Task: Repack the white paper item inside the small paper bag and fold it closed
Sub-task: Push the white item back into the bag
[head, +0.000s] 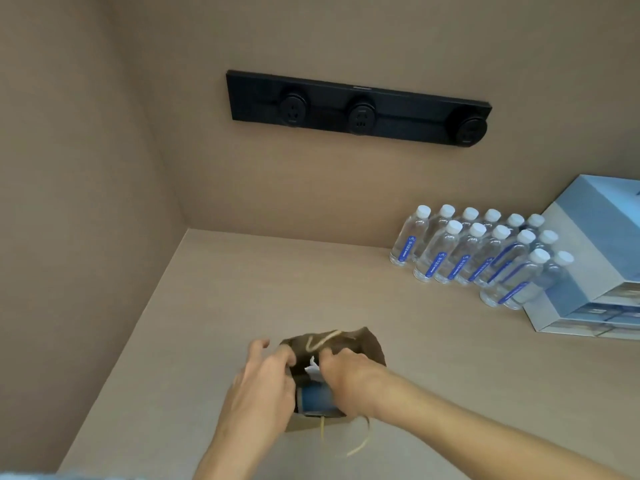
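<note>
A small brown paper bag [367,344] with pale twine handles stands open on the beige counter, near its front. Inside its mouth a crumpled white paper item [311,368] shows between my hands, above a blue object [317,398] lower in the bag. My left hand [261,382] grips the bag's left rim with fingers curled over it. My right hand [346,374] reaches into the opening from the right, its fingers pinched on the white paper. One handle loop [362,441] hangs out toward me.
Several clear water bottles [481,254] with white caps and blue labels stand at the back right. Stacked pale blue boxes [588,271] sit beside them at the right edge. A black socket strip [356,105] is mounted on the back wall. A side wall closes the left.
</note>
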The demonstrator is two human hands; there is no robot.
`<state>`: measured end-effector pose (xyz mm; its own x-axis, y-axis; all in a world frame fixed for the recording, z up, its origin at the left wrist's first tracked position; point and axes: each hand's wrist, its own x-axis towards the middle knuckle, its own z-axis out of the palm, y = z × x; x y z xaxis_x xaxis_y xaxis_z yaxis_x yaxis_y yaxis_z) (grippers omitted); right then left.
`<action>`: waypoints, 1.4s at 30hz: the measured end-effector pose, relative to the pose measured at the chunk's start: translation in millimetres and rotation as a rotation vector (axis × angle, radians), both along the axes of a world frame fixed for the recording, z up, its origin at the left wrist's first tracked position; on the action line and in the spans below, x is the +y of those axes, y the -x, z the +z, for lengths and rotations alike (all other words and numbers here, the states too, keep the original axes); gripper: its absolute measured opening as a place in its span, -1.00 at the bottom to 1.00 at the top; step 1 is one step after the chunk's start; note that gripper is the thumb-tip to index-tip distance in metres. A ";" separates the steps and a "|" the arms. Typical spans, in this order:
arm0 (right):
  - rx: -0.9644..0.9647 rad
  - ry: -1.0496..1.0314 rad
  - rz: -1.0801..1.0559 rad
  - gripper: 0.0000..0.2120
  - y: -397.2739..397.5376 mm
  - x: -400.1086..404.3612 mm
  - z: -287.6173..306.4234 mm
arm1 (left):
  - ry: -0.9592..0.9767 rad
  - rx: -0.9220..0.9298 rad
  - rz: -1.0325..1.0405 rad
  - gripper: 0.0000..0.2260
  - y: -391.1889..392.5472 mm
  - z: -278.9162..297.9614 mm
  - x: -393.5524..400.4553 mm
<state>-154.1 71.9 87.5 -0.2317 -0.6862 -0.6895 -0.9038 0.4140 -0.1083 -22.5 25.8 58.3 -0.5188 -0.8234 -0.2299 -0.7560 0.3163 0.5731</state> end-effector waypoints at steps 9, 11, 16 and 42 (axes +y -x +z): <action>-0.493 -0.132 -0.752 -0.65 7.6 -27.6 -54.7 | -0.206 -0.054 -0.074 -0.40 -2.7 4.2 -1.6; -0.571 -0.155 -0.811 -0.69 -1.5 -32.6 -65.0 | -0.229 -0.021 -0.078 -0.41 -1.8 6.1 -1.2; -0.554 -0.202 -0.645 -0.65 -18.3 -42.9 -75.9 | -0.211 -0.004 -0.065 -0.34 -4.8 4.1 -2.7; -0.196 -0.148 -0.094 -0.73 -6.8 -37.7 -50.0 | -0.292 0.075 -0.031 -0.37 -6.7 5.3 -1.2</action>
<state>-147.3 34.2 37.4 -0.1422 -0.5563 -0.8187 -0.8282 0.5198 -0.2093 -15.8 24.6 63.6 -0.5670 -0.7116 -0.4149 -0.7008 0.1520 0.6970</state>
